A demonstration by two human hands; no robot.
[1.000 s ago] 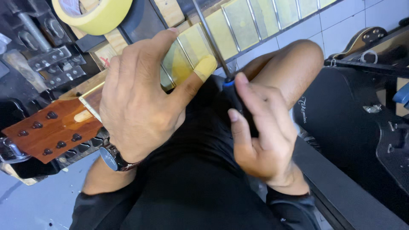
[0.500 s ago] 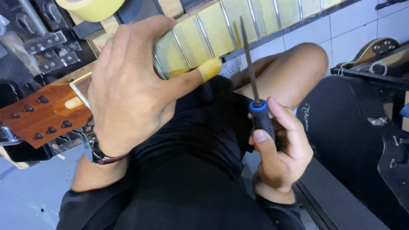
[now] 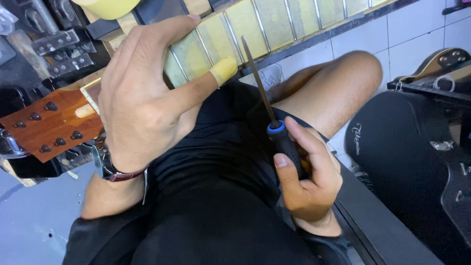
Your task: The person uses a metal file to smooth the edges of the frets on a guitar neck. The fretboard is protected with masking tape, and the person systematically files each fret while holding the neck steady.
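At the far left the headstock point(image 3: 46, 122) juts out with its dark tuner posts up, next to metal clamp hardware point(image 3: 54, 44), which suggests the guitar is pinned to the bench so it won't shift under you. Your left hand point(image 3: 142, 103) is clamped over the neck point(image 3: 235, 29) just past the nut, fingers wrapped across the first frets and the thumb, its tip wrapped in yellow tape point(image 3: 224, 69), pressed on the near edge; that grip looks meant to steady the neck, and the tape likely guards the thumb. A watch point(image 3: 105, 164) sits on that wrist. The fretboard has masking tape between the metal frets, probably to protect the wood. Right of the thumb, your right hand point(image 3: 306, 176) is closed round the black, blue-collared handle of a file point(image 3: 267, 103); whether the tool is a file or a screwdriver is hard to tell. Its thin shaft points up and its tip lies just below the neck's edge, apart from the frets. The two hands are well apart, with your lap and bare knee point(image 3: 343, 83) between and below them. There is open room under the neck for the shaft to swing; further right a black guitar case point(image 3: 402, 162) hems in that side.
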